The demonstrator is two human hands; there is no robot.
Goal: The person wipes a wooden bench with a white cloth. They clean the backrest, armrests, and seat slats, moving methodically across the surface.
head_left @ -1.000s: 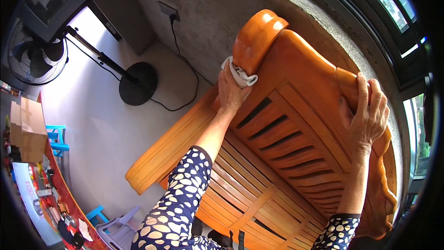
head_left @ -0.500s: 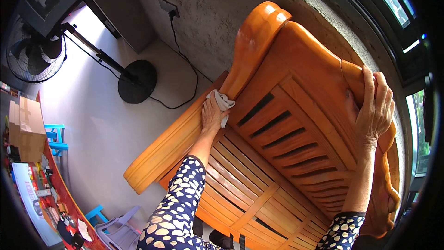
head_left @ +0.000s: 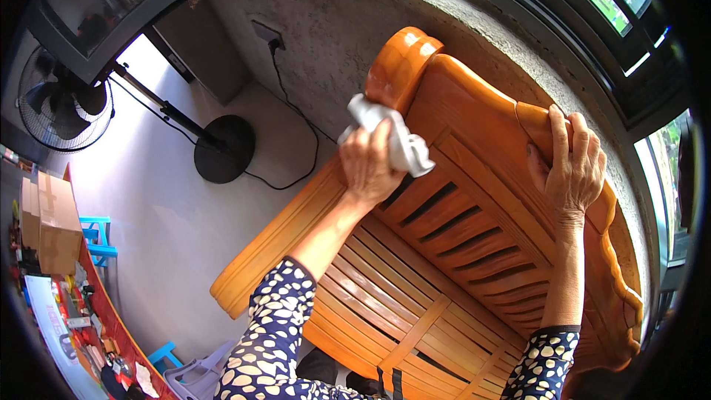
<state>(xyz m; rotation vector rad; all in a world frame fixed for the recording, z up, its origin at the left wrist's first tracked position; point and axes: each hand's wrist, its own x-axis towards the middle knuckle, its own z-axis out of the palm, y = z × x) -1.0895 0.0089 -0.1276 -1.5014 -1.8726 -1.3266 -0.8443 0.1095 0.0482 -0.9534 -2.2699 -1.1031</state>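
Observation:
A wooden bench (head_left: 474, 244) with a glossy orange-brown finish fills the middle and right, its slatted back against the wall. My left hand (head_left: 368, 167) is closed on a crumpled white cloth (head_left: 396, 141), in front of the rounded post (head_left: 400, 67) where the armrest (head_left: 278, 233) meets the backrest. Whether the cloth touches the wood there, I cannot tell. My right hand (head_left: 574, 170) grips the top rail of the backrest, its fingers over the far side and the thumb on the front face.
A black standing fan (head_left: 67, 107) rises from a round base (head_left: 224, 150) on the floor; its cord reaches a wall socket (head_left: 268, 33). At left are cardboard boxes (head_left: 55, 222), a cluttered red-edged table (head_left: 111, 326), a blue stool (head_left: 98, 241) and a grey plastic chair (head_left: 196, 378). Windows line the right.
My left hand has moved up with the cloth from the armrest joint to the post. My right hand keeps its place on the top rail. The view has shifted slightly.

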